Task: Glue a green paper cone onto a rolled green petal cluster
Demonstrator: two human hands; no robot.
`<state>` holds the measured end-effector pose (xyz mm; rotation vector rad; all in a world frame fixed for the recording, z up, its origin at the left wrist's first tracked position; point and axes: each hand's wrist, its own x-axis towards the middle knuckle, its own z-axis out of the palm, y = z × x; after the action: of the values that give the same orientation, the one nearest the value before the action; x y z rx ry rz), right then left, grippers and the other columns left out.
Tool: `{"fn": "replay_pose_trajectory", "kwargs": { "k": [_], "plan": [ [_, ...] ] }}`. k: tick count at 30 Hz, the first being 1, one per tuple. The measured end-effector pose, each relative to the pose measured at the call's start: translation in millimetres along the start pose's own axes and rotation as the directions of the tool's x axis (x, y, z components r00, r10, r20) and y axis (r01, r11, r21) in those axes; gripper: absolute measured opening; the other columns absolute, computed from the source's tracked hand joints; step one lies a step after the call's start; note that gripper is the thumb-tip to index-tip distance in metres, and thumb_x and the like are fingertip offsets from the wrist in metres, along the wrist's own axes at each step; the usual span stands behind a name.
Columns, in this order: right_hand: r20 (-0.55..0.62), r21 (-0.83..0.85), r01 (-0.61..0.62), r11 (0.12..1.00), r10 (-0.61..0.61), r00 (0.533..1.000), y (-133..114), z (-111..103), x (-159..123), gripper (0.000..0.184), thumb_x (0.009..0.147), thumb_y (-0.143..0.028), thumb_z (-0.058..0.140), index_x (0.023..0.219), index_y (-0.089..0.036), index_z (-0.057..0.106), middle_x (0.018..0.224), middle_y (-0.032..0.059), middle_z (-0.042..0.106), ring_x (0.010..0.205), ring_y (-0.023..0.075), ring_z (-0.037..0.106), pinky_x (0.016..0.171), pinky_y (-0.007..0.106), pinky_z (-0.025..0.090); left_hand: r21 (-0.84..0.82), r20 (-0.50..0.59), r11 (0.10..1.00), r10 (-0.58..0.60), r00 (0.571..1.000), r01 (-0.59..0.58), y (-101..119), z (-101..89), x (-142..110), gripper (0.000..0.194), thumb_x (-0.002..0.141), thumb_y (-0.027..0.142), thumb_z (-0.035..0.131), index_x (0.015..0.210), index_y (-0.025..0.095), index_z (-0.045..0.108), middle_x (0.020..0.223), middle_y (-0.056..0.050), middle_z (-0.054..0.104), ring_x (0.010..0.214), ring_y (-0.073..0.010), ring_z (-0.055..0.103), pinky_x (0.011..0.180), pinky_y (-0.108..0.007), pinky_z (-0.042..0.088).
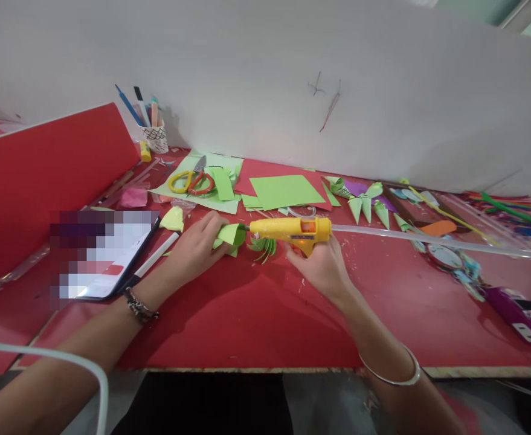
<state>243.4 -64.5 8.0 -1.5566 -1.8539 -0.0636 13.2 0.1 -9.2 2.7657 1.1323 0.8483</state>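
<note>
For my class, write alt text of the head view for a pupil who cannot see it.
A person's right hand holds a yellow glue gun, its nozzle pointing at a curled green paper piece in the left hand, over a red tabletop. Behind them are scissors, a green sheet and a cup of pens.

Yellow plastic glue gun (283, 229): one
Bare hands (197, 246): two
Yellow-and-red-handled metal scissors (191, 181): one pair
White patterned cup (157, 139), upper left: one

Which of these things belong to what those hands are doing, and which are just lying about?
In the job:
yellow glue gun, in the right hand
green paper piece, in the left hand
clear stick behind the gun

Apparently lying about:
pen cup
pink piece
orange piece
</note>
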Motion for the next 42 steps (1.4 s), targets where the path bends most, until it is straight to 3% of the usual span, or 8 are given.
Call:
{"fn": "replay_pose_trajectory", "kwargs": {
  "k": [11, 23, 33, 42],
  "plan": [
    [0.057, 0.004, 0.003, 1.000, -0.003, 0.998, 0, -1, -3, 0.028, 0.069, -0.017, 0.049, 0.096, -0.017, 0.053, 0.095, 0.0122, 0.057, 0.093, 0.0281, 0.055, 0.074, 0.042, 0.048, 0.010, -0.037, 0.999, -0.037, 0.999, 0.038, 0, -0.9, 2, 0.014, 0.076, 0.018, 0.045, 0.089, 0.017, 0.040, 0.083, -0.005, 0.047, 0.076, -0.0174, 0.047, 0.065, -0.028, 0.040],
    [0.034, 0.012, 0.044, 0.999, -0.045, 0.998, -1, 2, -6, 0.035, 0.067, -0.014, 0.048, 0.102, -0.019, 0.051, 0.093, 0.0107, 0.059, 0.091, 0.0266, 0.056, 0.076, 0.042, 0.049, 0.094, -0.122, 0.995, -0.008, 0.992, 0.020, -3, 2.0, -1, 0.027, 0.073, 0.015, 0.049, 0.099, 0.017, 0.039, 0.091, -0.007, 0.048, 0.087, -0.0199, 0.049, 0.072, -0.031, 0.043],
    [0.120, 0.064, 0.014, 0.998, -0.021, 0.993, -7, 0, -8, 0.025, 0.069, -0.015, 0.047, 0.093, -0.018, 0.054, 0.084, 0.0081, 0.060, 0.082, 0.0235, 0.058, 0.068, 0.036, 0.050, 0.088, -0.172, 0.995, -0.030, 0.985, 0.046, -2, 0.8, 0, 0.029, 0.070, 0.012, 0.049, 0.096, 0.018, 0.037, 0.091, -0.007, 0.045, 0.087, -0.0202, 0.048, 0.071, -0.031, 0.043],
    [0.054, 0.095, 0.048, 0.994, -0.053, 0.997, -13, -1, -3, 0.020, 0.072, -0.030, 0.055, 0.088, -0.019, 0.055, 0.078, 0.0053, 0.061, 0.077, 0.0208, 0.059, 0.068, 0.035, 0.051, 0.015, -0.187, 1.000, 0.000, 0.982, 0.003, -3, 0.9, 1, 0.023, 0.071, 0.013, 0.049, 0.084, 0.020, 0.033, 0.084, -0.005, 0.043, 0.083, -0.0186, 0.045, 0.069, -0.031, 0.041]
  ]
}}
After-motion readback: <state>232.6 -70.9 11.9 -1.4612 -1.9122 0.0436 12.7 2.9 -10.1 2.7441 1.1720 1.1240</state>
